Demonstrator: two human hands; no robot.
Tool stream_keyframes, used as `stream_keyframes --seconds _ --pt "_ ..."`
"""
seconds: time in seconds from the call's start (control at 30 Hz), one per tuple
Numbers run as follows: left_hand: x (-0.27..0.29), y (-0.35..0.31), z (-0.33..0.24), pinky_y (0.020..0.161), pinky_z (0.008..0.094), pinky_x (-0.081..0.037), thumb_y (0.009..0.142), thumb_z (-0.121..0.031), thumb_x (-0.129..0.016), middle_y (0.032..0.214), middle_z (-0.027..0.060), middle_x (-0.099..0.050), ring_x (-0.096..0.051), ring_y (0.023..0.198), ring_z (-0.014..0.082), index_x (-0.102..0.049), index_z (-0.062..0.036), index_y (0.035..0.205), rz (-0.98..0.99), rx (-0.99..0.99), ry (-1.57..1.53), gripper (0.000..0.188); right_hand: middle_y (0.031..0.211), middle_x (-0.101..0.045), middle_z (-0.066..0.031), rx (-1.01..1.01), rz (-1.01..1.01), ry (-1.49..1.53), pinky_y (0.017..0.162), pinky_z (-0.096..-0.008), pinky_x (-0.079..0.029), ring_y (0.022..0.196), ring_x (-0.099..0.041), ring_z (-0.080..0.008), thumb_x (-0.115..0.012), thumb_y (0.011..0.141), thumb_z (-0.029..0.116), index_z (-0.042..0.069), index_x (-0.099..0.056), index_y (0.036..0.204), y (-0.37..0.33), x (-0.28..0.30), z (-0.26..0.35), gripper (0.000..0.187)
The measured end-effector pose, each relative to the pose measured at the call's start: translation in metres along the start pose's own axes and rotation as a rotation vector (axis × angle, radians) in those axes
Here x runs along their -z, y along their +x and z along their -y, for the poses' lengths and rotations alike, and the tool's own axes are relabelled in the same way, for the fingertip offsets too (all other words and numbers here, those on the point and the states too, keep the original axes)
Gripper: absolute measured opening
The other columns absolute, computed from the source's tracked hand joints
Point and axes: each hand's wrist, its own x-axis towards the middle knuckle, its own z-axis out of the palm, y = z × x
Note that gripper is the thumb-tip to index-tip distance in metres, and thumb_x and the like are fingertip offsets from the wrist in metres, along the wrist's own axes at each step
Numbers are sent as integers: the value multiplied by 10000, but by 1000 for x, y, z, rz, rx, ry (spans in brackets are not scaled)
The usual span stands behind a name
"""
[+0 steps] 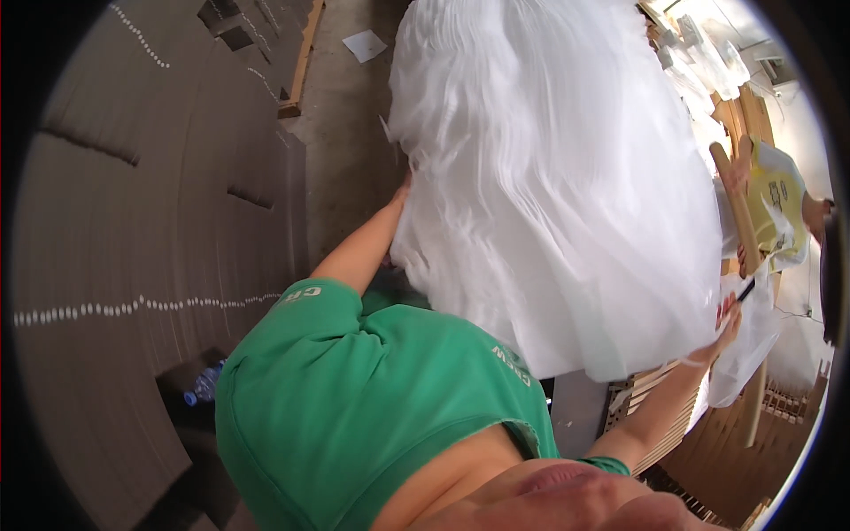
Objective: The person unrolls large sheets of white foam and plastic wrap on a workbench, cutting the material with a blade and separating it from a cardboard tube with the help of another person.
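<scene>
A large, thick bundle of thin white sheets (549,177), soft and translucent like foam or plastic film, fills the middle of the view in front of my chest. Along its left side reaches my left hand (410,177), pressed against the edges of the sheets. The fingers there are mostly hidden by the bundle. At the right edge of the bundle is my right hand (728,324), its fingers closed around a slim black pen-like thing (746,289). That thing's exact kind is too small to tell. Loose white film (748,354) hangs beside this hand.
Tall stacks of dark grey board (159,221) stand on the left. A blue-capped plastic bottle (205,384) lies low beside them. White paper (365,45) lies on the floor. At right, a person in a yellow top (775,199) is near a long cardboard tube (742,208); wooden pallets (660,407) lie below.
</scene>
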Motion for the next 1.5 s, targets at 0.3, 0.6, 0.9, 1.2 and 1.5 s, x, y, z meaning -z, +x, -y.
stream_keyframes --seconds 0.3,0.6,0.9,1.2,1.5 --pt "-46 67 -85 936 454 -398 822 -519 -544 1247 169 -535 -507 1126 327 -493 -93 1275 251 -40 73 624 1274 -542 -113 -121 -198 -25 988 -381 -391 1167 -497 -247 -416 987 304 -30 -473 1253 -37 -29 94 431" --pt "-189 36 -180 915 397 -435 833 -452 -550 1194 179 -573 -557 1069 321 -552 -88 1219 638 -295 377 531 1275 -542 -130 -60 -104 -219 982 -366 -422 1159 -524 -251 -413 992 266 -44 -463 1253 -19 -206 136 408" --pt "-245 -30 -224 924 388 -432 815 -484 -612 1161 244 -568 -547 1101 346 -310 81 1347 788 -592 311 832 1227 -532 -219 131 98 -299 1004 -388 -429 1159 -519 -322 -351 1001 159 90 -310 1415 -16 -297 178 422" --pt "-99 97 -133 821 403 -459 913 -396 -476 976 91 -628 -580 916 278 -614 -105 1065 325 -701 351 356 1181 -579 -141 94 -50 -289 943 -361 -428 1071 -549 -241 -428 981 222 -52 -501 1214 23 -243 122 367" --pt "43 159 -85 744 384 -485 900 -173 -462 910 80 -616 -582 833 261 -592 -52 1025 76 225 -116 218 997 -653 -28 9 -74 -434 808 -237 -453 900 -587 -90 -470 967 259 29 -640 1050 28 -270 72 297"
